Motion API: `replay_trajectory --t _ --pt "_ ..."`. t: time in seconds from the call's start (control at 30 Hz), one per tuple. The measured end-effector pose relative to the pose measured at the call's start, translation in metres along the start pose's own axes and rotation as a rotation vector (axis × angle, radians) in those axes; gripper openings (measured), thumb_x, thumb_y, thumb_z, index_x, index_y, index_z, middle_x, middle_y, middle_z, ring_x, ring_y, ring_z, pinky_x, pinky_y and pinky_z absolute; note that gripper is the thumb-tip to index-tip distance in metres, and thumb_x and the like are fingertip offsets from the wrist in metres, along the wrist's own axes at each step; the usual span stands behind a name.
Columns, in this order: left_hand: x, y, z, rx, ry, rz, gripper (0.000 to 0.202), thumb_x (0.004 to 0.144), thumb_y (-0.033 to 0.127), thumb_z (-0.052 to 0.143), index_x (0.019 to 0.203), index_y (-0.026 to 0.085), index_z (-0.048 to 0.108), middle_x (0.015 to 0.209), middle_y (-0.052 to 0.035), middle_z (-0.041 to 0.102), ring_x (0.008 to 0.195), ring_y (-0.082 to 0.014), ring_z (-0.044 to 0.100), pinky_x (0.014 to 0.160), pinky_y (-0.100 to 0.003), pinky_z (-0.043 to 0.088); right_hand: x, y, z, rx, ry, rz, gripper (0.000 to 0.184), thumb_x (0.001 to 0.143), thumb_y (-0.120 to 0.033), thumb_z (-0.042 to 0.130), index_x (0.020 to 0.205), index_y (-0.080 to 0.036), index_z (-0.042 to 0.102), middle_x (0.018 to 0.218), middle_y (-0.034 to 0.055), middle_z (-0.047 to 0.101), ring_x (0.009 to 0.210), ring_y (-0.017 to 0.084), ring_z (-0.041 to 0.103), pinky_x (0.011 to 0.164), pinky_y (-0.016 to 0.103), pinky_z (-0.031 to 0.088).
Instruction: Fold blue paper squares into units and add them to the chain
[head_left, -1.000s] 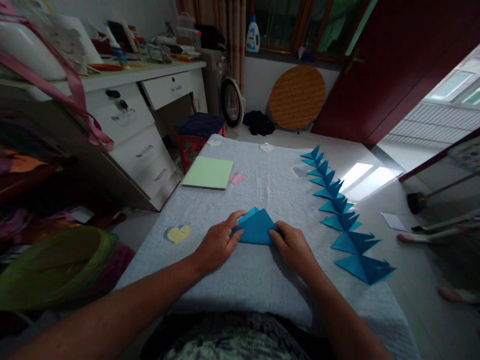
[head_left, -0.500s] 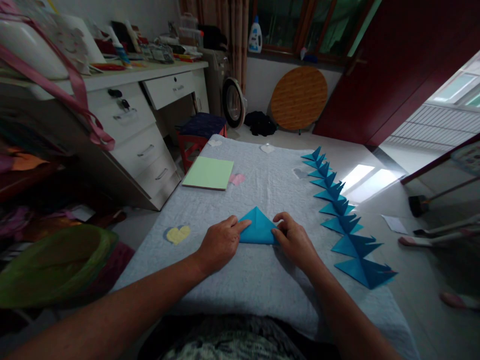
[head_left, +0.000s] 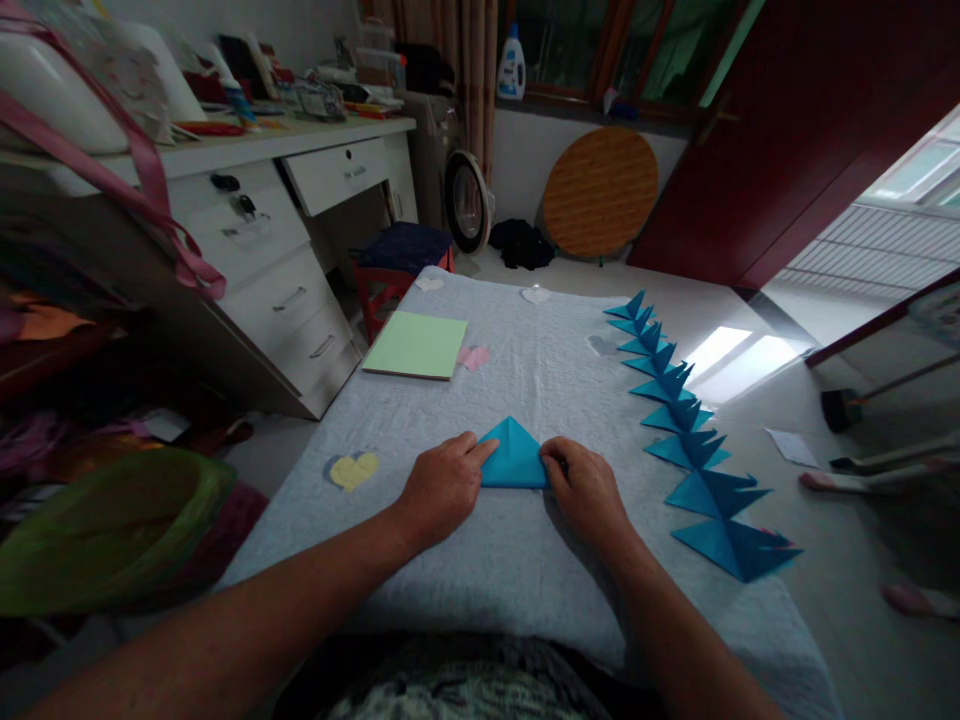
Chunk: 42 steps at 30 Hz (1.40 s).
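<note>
A blue paper folded into a triangle lies flat on the grey quilted cloth in front of me. My left hand presses its left corner with fingers together. On the triangle's right corner rests my right hand, fingers curled on the paper. A row of several finished blue folded pieces runs along the cloth's right edge, from far to near.
A light green pad of paper lies at the far left of the cloth, a small pink piece beside it. A white desk with drawers stands left, a green bag on the floor beside me.
The raised upper flap of the blue paper has been pressed down flat. Both hands stayed at the triangle's lower corners, the right thumb shifting slightly.
</note>
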<state>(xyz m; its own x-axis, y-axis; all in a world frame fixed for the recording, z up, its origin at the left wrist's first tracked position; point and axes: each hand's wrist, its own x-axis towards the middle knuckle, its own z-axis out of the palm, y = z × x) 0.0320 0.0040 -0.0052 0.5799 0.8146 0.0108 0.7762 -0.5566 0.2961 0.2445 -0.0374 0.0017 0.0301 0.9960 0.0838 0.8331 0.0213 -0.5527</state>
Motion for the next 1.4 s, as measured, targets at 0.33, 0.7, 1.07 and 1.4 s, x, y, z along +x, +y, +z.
replay_trajectory --t 0.33,0.7,1.07,1.4 --pt "0.0024 0.0007 -0.0021 0.03 -0.025 -0.019 0.048 0.093 0.011 0.039 0.136 0.022 0.056 0.102 -0.0053 0.062 0.091 -0.0199 0.062 0.083 -0.033 0.051 0.0015 -0.0007 -0.0012 0.001 -0.024 0.034 0.02 0.089 -0.023 0.046 0.091 -0.02 0.066 0.086 0.0055 0.072 0.082 0.021 0.065 0.075 0.031 0.04" --pt "0.004 0.0015 -0.0023 0.048 -0.028 -0.027 0.047 0.094 0.011 0.039 0.136 0.023 0.055 0.101 -0.0054 0.062 0.089 -0.0192 0.062 0.081 -0.031 0.052 0.0017 0.0018 -0.0004 0.016 -0.02 0.034 0.021 0.09 -0.024 0.046 0.09 -0.021 0.066 0.086 0.0055 0.072 0.08 0.021 0.065 0.074 0.03 0.041" --pt "0.0045 0.002 -0.0018 0.076 -0.032 -0.01 0.047 0.095 0.011 0.038 0.137 0.021 0.055 0.1 -0.0063 0.061 0.088 -0.0213 0.063 0.079 -0.034 0.053 0.0032 -0.0032 -0.0041 0.007 -0.029 0.052 0.02 0.088 -0.024 0.047 0.088 -0.02 0.067 0.083 0.0052 0.072 0.077 0.02 0.064 0.072 0.029 0.039" --pt "0.0033 0.0023 -0.0012 0.1 -0.027 0.005 0.043 0.096 0.013 0.038 0.136 0.02 0.054 0.1 -0.0063 0.062 0.088 -0.0207 0.062 0.079 -0.033 0.052 0.0034 0.0001 -0.0008 -0.01 -0.019 0.042 0.021 0.088 -0.024 0.047 0.089 -0.02 0.067 0.084 0.0052 0.072 0.077 0.02 0.064 0.072 0.03 0.04"
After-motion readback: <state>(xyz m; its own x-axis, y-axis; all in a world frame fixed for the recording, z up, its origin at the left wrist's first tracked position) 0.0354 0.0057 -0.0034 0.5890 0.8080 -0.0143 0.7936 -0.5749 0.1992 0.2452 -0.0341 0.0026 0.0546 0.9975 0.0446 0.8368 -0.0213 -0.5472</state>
